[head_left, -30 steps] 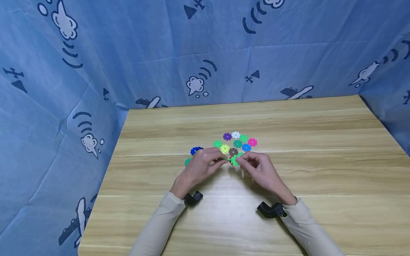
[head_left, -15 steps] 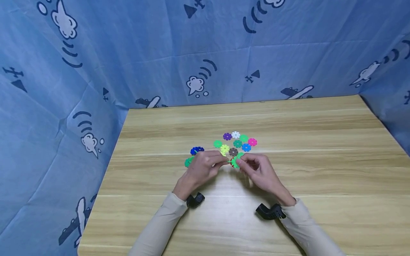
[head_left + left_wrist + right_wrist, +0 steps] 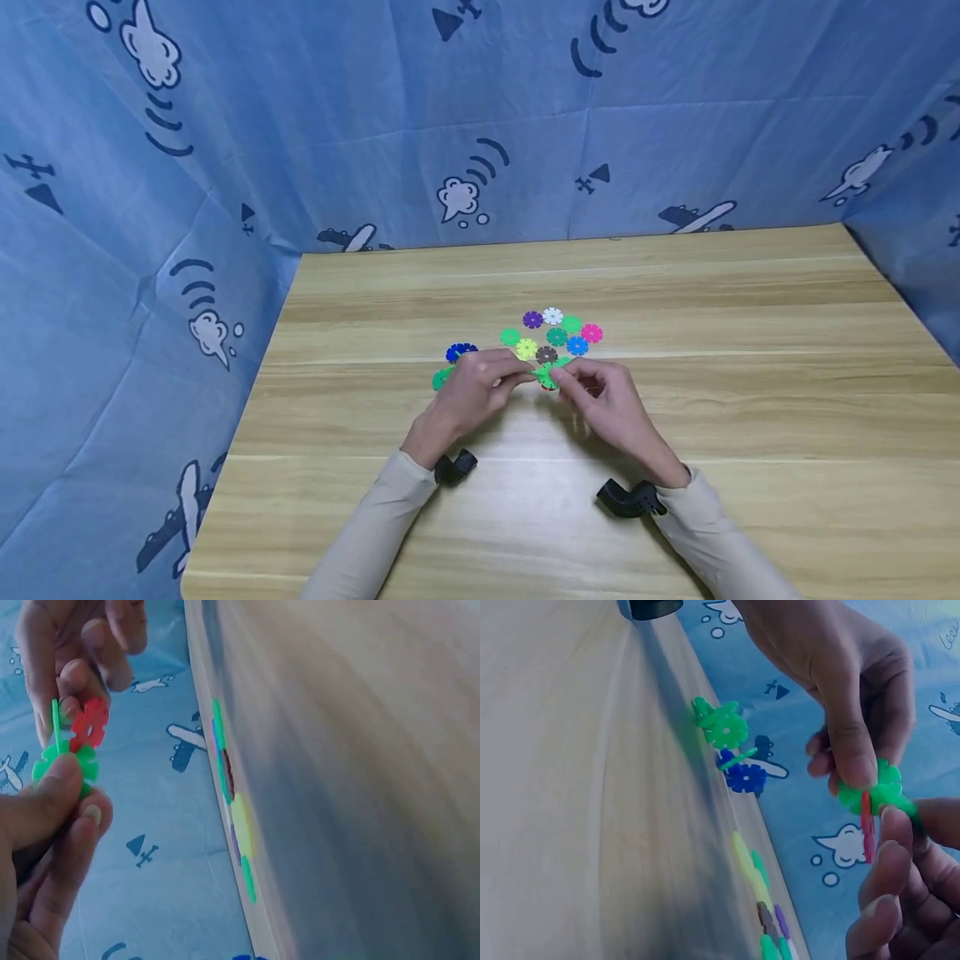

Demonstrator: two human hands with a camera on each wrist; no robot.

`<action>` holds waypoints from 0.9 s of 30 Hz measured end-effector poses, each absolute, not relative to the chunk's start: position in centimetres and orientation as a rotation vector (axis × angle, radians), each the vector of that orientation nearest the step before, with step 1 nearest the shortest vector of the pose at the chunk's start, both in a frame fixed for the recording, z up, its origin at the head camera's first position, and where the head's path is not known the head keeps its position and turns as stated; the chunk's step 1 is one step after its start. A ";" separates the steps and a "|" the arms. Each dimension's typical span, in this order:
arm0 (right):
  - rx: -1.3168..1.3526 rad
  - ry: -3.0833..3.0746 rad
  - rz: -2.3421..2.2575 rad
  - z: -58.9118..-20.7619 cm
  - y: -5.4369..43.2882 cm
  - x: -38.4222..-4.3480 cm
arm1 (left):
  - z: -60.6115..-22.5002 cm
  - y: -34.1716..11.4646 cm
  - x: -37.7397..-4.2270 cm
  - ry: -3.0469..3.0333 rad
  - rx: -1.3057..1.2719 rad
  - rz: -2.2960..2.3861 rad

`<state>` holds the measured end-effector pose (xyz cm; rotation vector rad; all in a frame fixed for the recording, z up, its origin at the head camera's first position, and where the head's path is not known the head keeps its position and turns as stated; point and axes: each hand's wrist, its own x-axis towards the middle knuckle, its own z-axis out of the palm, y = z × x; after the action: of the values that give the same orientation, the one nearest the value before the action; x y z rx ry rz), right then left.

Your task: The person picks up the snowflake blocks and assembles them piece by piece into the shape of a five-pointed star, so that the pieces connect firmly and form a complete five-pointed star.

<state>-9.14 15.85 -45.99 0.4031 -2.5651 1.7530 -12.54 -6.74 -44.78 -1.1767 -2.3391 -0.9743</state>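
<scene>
Currently we are seeing both grips working close together, raised above the tabletop (image 3: 480, 533). The left grip (image 3: 472, 387) is pinching a green disc (image 3: 888, 778) between thumb and fingers; the right grip (image 3: 607, 396) is pinching a second green disc (image 3: 550, 377), which is showing edge-on in the left wrist view. A red disc (image 3: 91, 716) is standing crosswise to the first, in the same small cluster between the grips.

We are judging that pinching near the rims is leaving slots exposed, and that crossing the discs is letting notch face notch. How deeply they are seating, we are not able to tell. We are reading the raised hold as giving the fingers room.

On the far side, a purple disc (image 3: 531, 319), white disc (image 3: 552, 316), pink disc (image 3: 592, 333), yellow disc (image 3: 527, 348) and brown disc (image 3: 547, 355) are lying flat, probably spread for easy picking. Farther left, dark blue discs (image 3: 739, 782) and clustered green discs (image 3: 724, 739) are resting, apparently parked aside.
</scene>
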 end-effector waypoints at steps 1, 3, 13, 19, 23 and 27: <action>0.380 -2.557 1.767 -46.0 15.9 -9.2 | -44.7 -6.8 -12.6 -2.346 -1.160 -0.993; 0.323 -2.542 1.794 -46.0 16.1 -9.4 | -44.7 -7.1 -12.8 -2.370 -1.100 -1.028; 0.182 -2.564 1.813 -45.2 17.3 -9.9 | -44.4 -10.2 -14.6 -2.553 -0.459 -1.410; 0.141 -2.614 1.831 -45.3 17.6 -10.1 | -44.8 -12.4 -15.6 -2.606 -0.109 -1.509; 0.118 -2.653 1.790 -45.7 17.9 -10.3 | -45.3 -13.3 -16.0 -2.652 0.079 -1.485; 0.111 -2.676 1.734 -46.0 18.3 -10.5 | -45.6 -13.7 -16.1 -2.701 0.160 -1.451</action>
<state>-10.49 18.31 -46.04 0.1106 -2.6761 1.7339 -16.11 -13.72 -45.56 0.1598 -2.7009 -1.4511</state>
